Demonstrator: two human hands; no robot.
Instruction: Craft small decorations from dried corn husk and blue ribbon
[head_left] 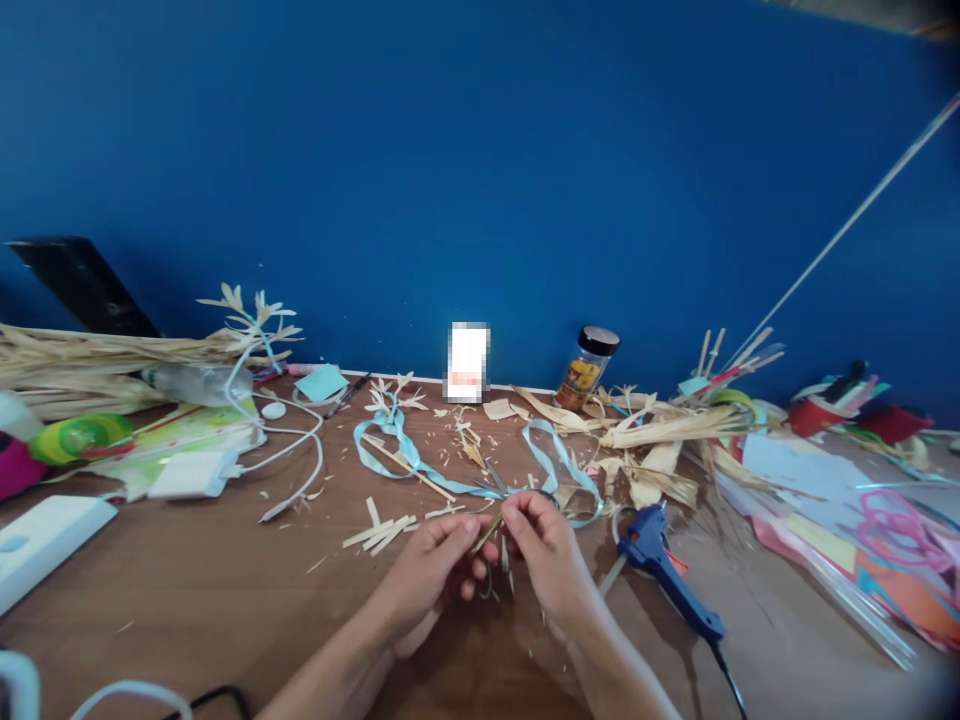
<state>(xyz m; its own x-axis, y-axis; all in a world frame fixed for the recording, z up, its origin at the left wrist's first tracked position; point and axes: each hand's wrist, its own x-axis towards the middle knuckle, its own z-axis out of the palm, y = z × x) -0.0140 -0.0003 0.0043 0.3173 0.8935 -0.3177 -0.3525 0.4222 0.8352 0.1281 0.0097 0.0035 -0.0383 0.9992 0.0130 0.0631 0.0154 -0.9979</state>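
My left hand point(446, 565) and my right hand point(541, 540) meet low in the middle of the head view, above the table. Between their fingertips runs a thin greenish-brown strip point(487, 534), perhaps dried husk. Both hands are closed in a pinch on it. Narrow pale ends hang below the fingers; I cannot tell what they belong to. Just beyond the hands, scissors point(498, 480) lie partly hidden on the table, with a light blue ribbon point(442, 482) beside them. Short pale strips point(381, 530) are scattered left of my left hand.
A blue glue gun point(667, 570) lies right of my right hand, its cord trailing forward. Dried husks point(660, 430) and a black-lidded jar point(585, 370) stand behind it. At left are white cables, a white adapter point(195, 473) and a power strip point(49, 545). A blue wall rises behind.
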